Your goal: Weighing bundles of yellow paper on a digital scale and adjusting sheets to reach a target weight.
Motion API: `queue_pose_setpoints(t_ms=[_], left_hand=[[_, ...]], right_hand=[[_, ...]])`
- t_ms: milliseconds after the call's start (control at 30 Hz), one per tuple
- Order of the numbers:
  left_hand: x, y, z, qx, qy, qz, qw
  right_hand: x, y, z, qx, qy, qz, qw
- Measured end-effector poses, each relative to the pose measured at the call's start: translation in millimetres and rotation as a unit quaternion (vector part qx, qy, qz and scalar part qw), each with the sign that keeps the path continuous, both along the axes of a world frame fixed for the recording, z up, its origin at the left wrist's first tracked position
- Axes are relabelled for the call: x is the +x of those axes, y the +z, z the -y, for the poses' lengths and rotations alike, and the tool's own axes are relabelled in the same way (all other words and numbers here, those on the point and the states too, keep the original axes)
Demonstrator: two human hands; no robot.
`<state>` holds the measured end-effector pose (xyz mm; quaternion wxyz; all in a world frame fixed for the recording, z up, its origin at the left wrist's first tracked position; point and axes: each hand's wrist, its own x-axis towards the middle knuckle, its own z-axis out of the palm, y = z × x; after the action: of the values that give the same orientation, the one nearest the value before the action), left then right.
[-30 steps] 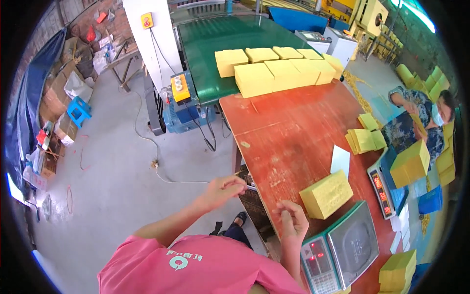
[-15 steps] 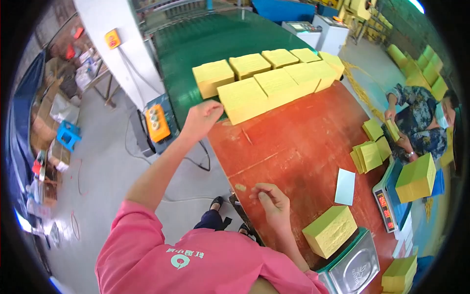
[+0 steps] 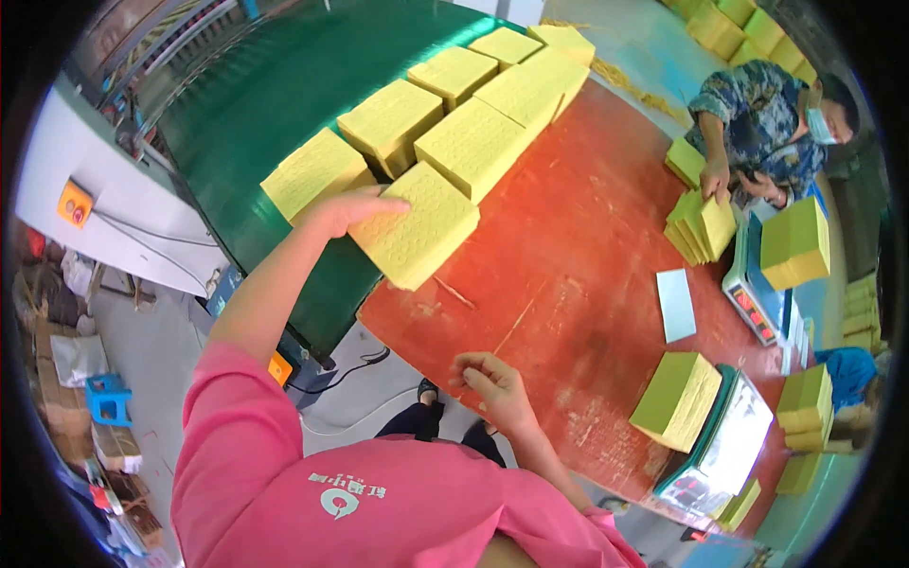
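Yellow stack [image 3: 418,233], long axis toward upper right

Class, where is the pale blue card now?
In the head view, the pale blue card lies on the red table, right of centre, pictured above a yellow stack.

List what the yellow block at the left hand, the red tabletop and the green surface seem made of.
Yellow block: likely stacked paper, matte; its top looks dimpled, and a similar yellow stack fans into sheets.
Red tabletop: perhaps painted wood, worn; pale scuffs and scratches show.
Green surface: rubber or plastic, unclear which; smooth, glossy, with streaks of reflected light.
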<state>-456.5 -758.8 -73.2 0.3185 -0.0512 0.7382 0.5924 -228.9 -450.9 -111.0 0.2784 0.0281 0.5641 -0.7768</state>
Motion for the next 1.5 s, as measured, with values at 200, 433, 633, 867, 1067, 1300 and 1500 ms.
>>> queue_pose_setpoints(t_ms=[200, 433, 633, 867, 1067, 1300, 1500], left_hand=[[92.5, -0.9, -96.5, -0.073, -0.204, -0.014, 0.976], [197.6, 7.6, -205.8, -0.055, -0.379, -0.255, 0.888], [229.4, 35.0, -234.1, -0.149, -0.356, -0.465, 0.797], [254.7, 13.9, -294.4, 0.088, -0.139, -0.180, 0.970], [312.2, 12.3, -464.7, 0.212, -0.140, -0.121, 0.960], [315.9, 40.0, -683.2, 0.401, -0.169, 0.095, 0.895], [328.4, 41.9, -689.7, 0.436, -0.076, 0.299, 0.846]], right_hand=[[93.4, -39.0, -17.4, -0.003, 0.037, 0.159, 0.987], [175.3, -56.6, -45.8, -0.276, -0.378, 0.236, 0.851], [189.4, -55.4, -65.2, -0.343, -0.347, 0.159, 0.858], [209.8, 44.9, -161.7, -0.050, -0.302, -0.039, 0.951], [249.0, 92.8, -302.6, 0.111, -0.508, -0.340, 0.784], [252.8, 156.6, -474.8, 0.497, -0.415, -0.397, 0.650], [214.7, 138.5, -517.7, 0.653, -0.332, -0.332, 0.595]])
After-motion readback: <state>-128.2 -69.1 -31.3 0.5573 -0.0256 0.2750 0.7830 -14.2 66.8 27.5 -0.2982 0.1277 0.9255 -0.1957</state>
